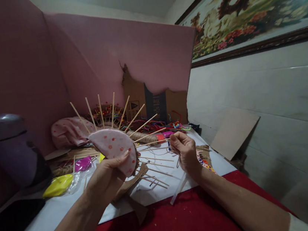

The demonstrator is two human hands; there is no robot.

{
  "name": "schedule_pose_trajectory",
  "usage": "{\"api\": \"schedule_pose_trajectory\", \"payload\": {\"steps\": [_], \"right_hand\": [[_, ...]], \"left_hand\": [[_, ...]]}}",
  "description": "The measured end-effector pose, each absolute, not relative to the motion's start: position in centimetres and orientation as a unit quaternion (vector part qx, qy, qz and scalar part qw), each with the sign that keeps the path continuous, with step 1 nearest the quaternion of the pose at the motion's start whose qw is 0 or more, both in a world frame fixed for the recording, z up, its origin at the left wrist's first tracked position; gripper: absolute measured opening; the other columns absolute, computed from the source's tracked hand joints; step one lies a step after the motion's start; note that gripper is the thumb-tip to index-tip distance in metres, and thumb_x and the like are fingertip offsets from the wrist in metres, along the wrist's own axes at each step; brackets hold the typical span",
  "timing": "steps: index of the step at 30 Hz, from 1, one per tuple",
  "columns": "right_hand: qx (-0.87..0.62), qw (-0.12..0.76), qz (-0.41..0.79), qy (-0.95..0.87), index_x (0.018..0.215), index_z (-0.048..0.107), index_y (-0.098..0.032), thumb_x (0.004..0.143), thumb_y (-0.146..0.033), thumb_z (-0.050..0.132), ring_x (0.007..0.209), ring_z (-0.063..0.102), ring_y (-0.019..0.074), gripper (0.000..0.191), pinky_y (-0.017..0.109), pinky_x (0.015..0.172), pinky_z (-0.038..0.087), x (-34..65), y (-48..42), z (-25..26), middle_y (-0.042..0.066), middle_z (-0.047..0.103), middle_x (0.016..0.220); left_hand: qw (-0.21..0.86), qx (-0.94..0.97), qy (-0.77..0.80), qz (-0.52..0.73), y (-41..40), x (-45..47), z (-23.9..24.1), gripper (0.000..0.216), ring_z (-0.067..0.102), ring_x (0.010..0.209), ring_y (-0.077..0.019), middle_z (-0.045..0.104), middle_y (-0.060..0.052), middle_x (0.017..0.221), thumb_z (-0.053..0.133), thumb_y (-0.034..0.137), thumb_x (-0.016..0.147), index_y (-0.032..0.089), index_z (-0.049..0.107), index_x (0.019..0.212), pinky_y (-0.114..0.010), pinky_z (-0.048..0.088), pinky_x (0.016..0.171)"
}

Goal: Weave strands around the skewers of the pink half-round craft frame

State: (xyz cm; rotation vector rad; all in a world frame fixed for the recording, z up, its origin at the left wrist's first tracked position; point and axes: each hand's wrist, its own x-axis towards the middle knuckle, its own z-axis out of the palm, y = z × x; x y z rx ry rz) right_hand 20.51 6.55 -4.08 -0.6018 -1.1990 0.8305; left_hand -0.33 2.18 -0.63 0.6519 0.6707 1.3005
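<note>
Head view. At centre frame my left hand (106,175) grasps a fabric-covered disc (114,144), pink with red dots. It is held upright above the white surface (56,213), with the thumb across its face and the fingers clenched behind its lower edge. Thin wooden skewers (141,126) fan out from its rim like spokes. Just right of centre, my right hand (186,152) has its fingertips (173,139) pinched shut beside a skewer tip; whatever they nip is too fine for me to tell. I judge the piece light, with a soft, grippy cover and stiff but brittle spokes. It is best held at the disc itself, never by the skewers. A yellow packet (57,185) lies lower left.
</note>
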Motion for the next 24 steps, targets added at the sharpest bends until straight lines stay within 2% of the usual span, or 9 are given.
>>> {"api": "schedule_pose_trajectory", "payload": {"steps": [8, 11, 17, 20, 24], "right_hand": [[-0.327, 0.707, 0.166, -0.604, 0.064, 0.047, -0.018, 0.079, -0.035, 0.061, 0.052, 0.031, 0.0088, 0.027, 0.023, 0.048, 0.026, 20.4, 5.6, -4.4, -0.005, 0.037, 0.057], [-0.325, 0.698, 0.137, -0.623, 0.065, 0.048, -0.018, 0.079, -0.033, 0.061, 0.051, 0.031, 0.0089, 0.025, 0.023, 0.048, 0.027, 20.6, 5.7, -4.3, -0.005, 0.038, 0.055], [-0.323, 0.711, 0.126, -0.612, 0.068, 0.05, -0.018, 0.081, -0.034, 0.058, 0.051, 0.035, 0.0089, 0.022, 0.022, 0.047, 0.03, 21.1, 6.5, -4.1, -0.005, 0.041, 0.057], [-0.334, 0.681, 0.104, -0.643, 0.071, 0.05, -0.019, 0.083, -0.033, 0.053, 0.049, 0.036, 0.0092, 0.019, 0.022, 0.046, 0.031, 21.0, 6.6, -4.5, -0.005, 0.042, 0.056], [-0.344, 0.585, 0.026, -0.734, 0.072, 0.054, -0.019, 0.084, -0.028, 0.052, 0.051, 0.045, 0.0106, 0.015, 0.023, 0.052, 0.036, 20.8, 6.6, -5.0, -0.002, 0.051, 0.058]], "left_hand": [[0.669, 0.3, 0.32, 0.6, 2.6, -0.4, -0.9, 0.021, 0.065, 0.073, -0.0174, 0.069, -0.008, 0.08, 0.055, -0.003, 0.072, 0.01, 0.064, 0.086, -0.033, 0.055, 0.073], [0.679, 0.294, 0.327, 0.588, 2.6, -0.5, -0.9, 0.02, 0.065, 0.072, -0.0179, 0.069, -0.009, 0.078, 0.053, -0.003, 0.073, 0.008, 0.064, 0.085, -0.032, 0.055, 0.072], [0.739, 0.26, 0.338, 0.521, 2.1, -0.5, -0.2, 0.019, 0.064, 0.058, -0.0174, 0.068, -0.012, 0.068, 0.046, -0.002, 0.075, 0.003, 0.063, 0.083, -0.029, 0.055, 0.058], [0.757, 0.252, 0.321, 0.51, 2.0, -0.6, 0.0, 0.018, 0.062, 0.054, -0.0162, 0.067, -0.011, 0.065, 0.047, 0.001, 0.075, 0.003, 0.064, 0.081, -0.031, 0.055, 0.059], [0.779, 0.267, 0.287, 0.489, 1.8, -0.8, -0.2, 0.018, 0.063, 0.057, -0.0178, 0.068, -0.013, 0.067, 0.049, 0.003, 0.073, 0.003, 0.066, 0.082, -0.031, 0.054, 0.06]]}}
